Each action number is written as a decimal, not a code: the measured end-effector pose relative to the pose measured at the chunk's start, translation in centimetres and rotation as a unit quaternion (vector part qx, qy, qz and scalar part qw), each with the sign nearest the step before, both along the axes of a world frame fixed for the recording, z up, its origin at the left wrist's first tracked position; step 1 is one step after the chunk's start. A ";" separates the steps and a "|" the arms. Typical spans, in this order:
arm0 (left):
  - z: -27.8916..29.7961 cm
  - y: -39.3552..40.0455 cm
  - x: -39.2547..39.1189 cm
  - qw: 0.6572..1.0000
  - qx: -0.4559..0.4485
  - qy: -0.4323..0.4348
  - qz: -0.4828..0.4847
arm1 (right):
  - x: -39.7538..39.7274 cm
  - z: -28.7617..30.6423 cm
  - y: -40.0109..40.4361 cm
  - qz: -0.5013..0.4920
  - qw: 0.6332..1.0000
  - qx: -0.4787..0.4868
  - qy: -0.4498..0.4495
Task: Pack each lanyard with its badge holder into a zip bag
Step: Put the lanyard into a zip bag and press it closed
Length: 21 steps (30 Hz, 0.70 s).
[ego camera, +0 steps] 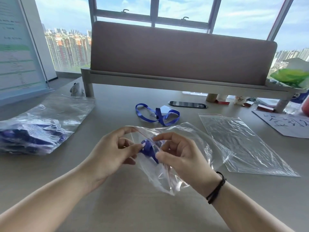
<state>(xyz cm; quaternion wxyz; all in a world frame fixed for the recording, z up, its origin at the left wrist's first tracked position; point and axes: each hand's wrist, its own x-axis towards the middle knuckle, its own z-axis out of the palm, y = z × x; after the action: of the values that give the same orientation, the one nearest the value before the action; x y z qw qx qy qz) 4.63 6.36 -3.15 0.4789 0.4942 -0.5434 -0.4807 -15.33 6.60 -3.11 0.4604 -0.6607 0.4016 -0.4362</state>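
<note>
- Left hand pinches the bundled blue fabric lanyard at the mouth of a clear crinkled plastic zip bag, mid-desk.
- Right hand, fingers curled, grips the bag's opening edge with the red zip strip.
- Second blue lanyard with clear badge holder lies loose on the beige desk, behind the hands.
- Flat spare clear zip bag right of the hands.
- Filled clear bags of blue lanyards far left.
</note>
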 end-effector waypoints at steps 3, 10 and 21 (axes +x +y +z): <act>-0.1 -0.1 0.1 0.999 -0.033 0.005 0.034 | 0.4 -0.4 0.4 0.076 0.997 0.017 0.025; -0.6 -0.3 0.0 0.995 -0.069 -0.055 0.041 | 0.3 -0.5 0.5 0.114 0.993 0.010 0.040; -0.5 -0.2 -0.4 0.999 -0.033 -0.006 0.026 | 0.0 -0.5 0.4 0.039 0.990 -0.071 0.112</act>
<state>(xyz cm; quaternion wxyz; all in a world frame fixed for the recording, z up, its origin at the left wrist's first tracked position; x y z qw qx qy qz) 4.26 6.19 -3.66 0.5039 0.4948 -0.5489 -0.4473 -15.35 7.04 -3.58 0.3812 -0.7513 0.3931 -0.3685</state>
